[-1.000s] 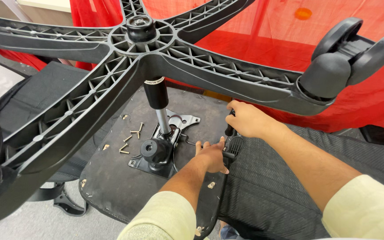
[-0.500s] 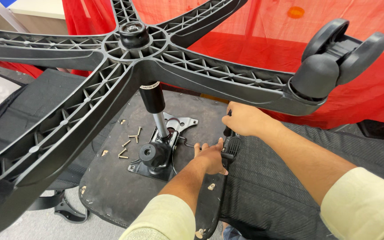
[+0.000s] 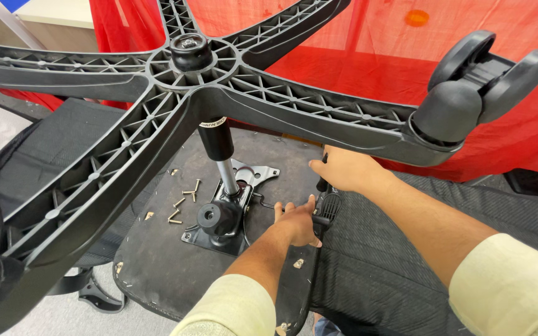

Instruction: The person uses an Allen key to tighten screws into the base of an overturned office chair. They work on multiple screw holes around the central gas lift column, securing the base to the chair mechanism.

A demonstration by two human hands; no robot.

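An office chair lies upside down, its black five-arm base (image 3: pixel 157 118) up towards me. The gas cylinder (image 3: pixel 218 149) runs down into the metal mechanism plate (image 3: pixel 219 219) on the seat underside (image 3: pixel 157 267). My right hand (image 3: pixel 344 169) is closed around a thin black tool (image 3: pixel 322 182) standing at the seam between seat and grey backrest (image 3: pixel 393 274). My left hand (image 3: pixel 297 225) sits just below it, its fingers curled on the black ribbed bracket (image 3: pixel 327 206) at that seam. The tool's tip is hidden by the hands.
Several loose screws (image 3: pixel 183 200) lie on the seat underside left of the plate. A twin-wheel caster (image 3: pixel 477 81) juts out at upper right above my right forearm. Red cloth (image 3: pixel 406 56) hangs behind. An armrest piece (image 3: pixel 98 297) lies on the grey floor at lower left.
Both hands stay at the seam, almost unmoved. The view has shifted a little, so the base and caster sit slightly lower and to the left.
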